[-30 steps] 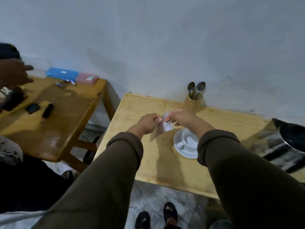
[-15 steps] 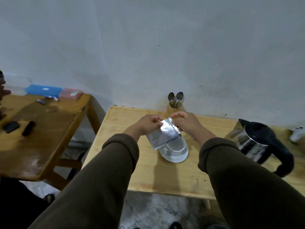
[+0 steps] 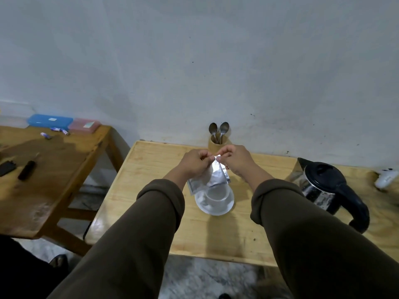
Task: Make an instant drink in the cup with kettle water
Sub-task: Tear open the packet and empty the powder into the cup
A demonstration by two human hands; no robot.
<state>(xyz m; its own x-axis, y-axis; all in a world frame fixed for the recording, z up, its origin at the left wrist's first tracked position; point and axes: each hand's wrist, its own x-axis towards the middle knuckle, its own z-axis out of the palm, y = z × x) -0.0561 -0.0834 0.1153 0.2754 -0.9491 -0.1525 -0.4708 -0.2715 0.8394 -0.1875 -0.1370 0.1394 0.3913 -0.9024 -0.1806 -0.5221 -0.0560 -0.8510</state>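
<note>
A silver foil sachet (image 3: 212, 179) hangs above a white cup (image 3: 216, 195) that stands on a white saucer (image 3: 224, 209) on the light wooden table (image 3: 151, 169). My left hand (image 3: 194, 164) and my right hand (image 3: 234, 159) both pinch the sachet's top edge, fingertips nearly touching. The sachet's lower part covers the cup's far rim. A steel kettle (image 3: 323, 186) with a black lid and handle stands to the right of the cup. Two spoons (image 3: 218, 131) stick up from a wooden holder (image 3: 213, 145) at the wall, just behind my hands.
A white object (image 3: 386, 178) lies at the table's far right edge. A second, darker wooden table (image 3: 43, 180) to the left carries a blue case (image 3: 49, 120), a pink case (image 3: 85, 125) and small dark items. The floor shows below the front edge.
The view has swung right, so the kettle is fully visible and the other person's hand at the left table is out of sight. My hands have drawn closer together at the sachet's top.
</note>
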